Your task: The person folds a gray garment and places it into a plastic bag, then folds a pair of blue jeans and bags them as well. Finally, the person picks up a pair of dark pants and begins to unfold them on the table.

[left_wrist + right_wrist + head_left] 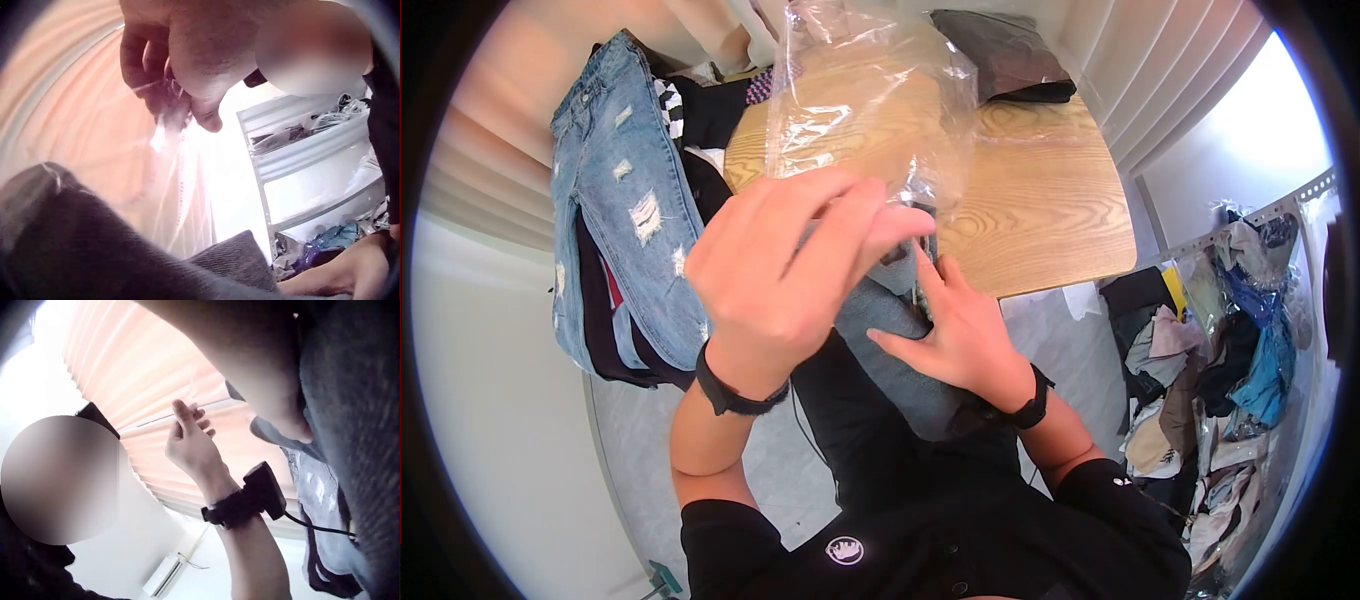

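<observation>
A clear plastic bag stands up over the table, its plastic catching the light. My left hand is raised and pinches the bag's film between thumb and fingertips; in the left wrist view the film shows bright at those fingertips. Below it is a folded grey-blue denim garment, tilted between the table edge and my body. My right hand grips this garment near its upper right side, thumb across the front. The rest of its fingers are partly hidden by the fabric.
Ripped blue jeans lie with other clothes over the table's left side. A dark folded garment sits at the back right of the wooden table. Bagged clothes fill a rack on the right. Pleated curtains hang behind.
</observation>
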### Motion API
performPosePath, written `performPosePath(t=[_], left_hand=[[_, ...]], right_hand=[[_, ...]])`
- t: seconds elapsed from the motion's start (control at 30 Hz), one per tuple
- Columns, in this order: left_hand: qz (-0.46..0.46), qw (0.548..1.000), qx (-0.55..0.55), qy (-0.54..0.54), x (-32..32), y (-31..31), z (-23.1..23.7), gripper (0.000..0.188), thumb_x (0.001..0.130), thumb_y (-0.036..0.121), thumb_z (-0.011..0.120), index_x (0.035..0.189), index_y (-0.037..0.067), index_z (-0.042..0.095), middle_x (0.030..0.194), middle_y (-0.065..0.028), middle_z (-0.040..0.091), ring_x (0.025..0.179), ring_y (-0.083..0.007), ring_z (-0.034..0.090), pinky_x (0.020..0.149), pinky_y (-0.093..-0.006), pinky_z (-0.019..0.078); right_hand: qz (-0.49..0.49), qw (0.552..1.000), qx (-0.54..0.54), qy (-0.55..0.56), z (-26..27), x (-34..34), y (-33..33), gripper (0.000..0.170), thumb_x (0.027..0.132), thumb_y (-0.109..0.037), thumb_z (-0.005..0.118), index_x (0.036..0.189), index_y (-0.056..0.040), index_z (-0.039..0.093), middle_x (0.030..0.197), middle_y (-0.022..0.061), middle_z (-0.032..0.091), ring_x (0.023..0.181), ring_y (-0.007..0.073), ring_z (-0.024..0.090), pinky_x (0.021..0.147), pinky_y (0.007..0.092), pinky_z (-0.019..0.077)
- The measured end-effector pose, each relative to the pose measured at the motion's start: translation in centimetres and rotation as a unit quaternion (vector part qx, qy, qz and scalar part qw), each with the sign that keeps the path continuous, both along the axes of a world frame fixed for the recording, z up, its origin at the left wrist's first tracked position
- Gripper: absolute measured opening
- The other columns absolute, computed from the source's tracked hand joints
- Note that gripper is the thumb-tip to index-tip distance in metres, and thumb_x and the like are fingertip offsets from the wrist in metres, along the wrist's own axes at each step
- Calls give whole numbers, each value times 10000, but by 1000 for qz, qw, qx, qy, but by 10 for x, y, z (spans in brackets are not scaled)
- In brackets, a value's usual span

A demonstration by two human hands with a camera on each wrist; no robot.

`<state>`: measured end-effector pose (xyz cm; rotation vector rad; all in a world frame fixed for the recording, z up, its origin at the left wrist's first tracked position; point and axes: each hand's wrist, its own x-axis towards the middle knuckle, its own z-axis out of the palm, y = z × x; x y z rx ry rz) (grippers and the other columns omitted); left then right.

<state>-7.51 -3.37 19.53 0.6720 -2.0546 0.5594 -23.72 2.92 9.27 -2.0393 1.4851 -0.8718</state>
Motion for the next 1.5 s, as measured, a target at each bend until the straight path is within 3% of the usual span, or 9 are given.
performPosePath(t=[0.2,0.27,0.47,0.6,0.67,0.87,1.17,1.27,1.5], left_hand=[[-55,993,102,-12,22,-15,1,314,652,91,809,926,35,668,802,-65,643,658,-191,613,569,-271,486],[-77,964,254,-24,33,-16,1,350,668,53,799,984,47,649,870,-75,653,685,-172,624,611,-262,508],[-71,892,445,6,52,-22,-12,281,753,-61,688,982,36,558,1058,-109,637,867,-196,627,748,-274,526],[-18,921,389,-10,54,-27,-34,318,755,-146,575,1007,34,504,1076,-118,620,915,-251,608,777,-326,514],[63,977,200,-31,48,-29,-46,362,717,-140,536,1020,56,511,960,-87,602,824,-287,584,710,-355,503],[87,995,12,-38,56,-38,-60,412,676,-40,657,1043,70,505,940,-81,587,828,-289,555,690,-364,476],[188,979,64,-42,48,-25,-41,442,705,27,727,1068,29,475,976,-117,562,879,-316,551,734,-382,469],[98,989,85,-65,54,-31,-42,469,695,11,726,1090,42,474,980,-118,556,894,-322,548,745,-383,469],[164,981,98,-37,56,-26,-49,407,683,-31,694,1035,77,521,979,-109,543,907,-301,547,749,-376,466]], right_hand=[[52,998,30,-23,-9,-22,2,919,716,-426,754,1446,-63,329,922,184,511,771,378,585,664,408,487],[70,996,33,-33,-15,-30,8,902,720,-424,753,1432,-51,345,949,196,517,816,390,590,695,415,490],[235,954,94,-163,-35,-51,13,854,716,-330,788,1380,24,384,1343,232,459,1203,384,503,992,395,416],[336,902,120,-242,-34,-45,21,865,720,-279,800,1393,44,363,1427,219,400,1319,345,400,1087,387,313],[379,869,150,-281,-34,-38,22,865,726,-271,799,1391,61,357,1424,229,400,1318,329,401,1085,381,312],[391,864,153,-278,-27,-21,19,903,722,-286,804,1403,64,326,1428,229,393,1323,325,392,1081,372,316],[387,873,136,-262,-31,-9,16,945,720,-311,801,1433,28,282,1455,215,358,1332,339,381,1086,380,315],[392,872,142,-256,-34,-7,17,953,719,-323,802,1437,20,278,1455,211,357,1334,344,379,1084,384,319],[389,879,125,-247,-39,-6,18,944,722,-345,798,1434,8,289,1448,209,359,1321,359,392,1063,392,348]])
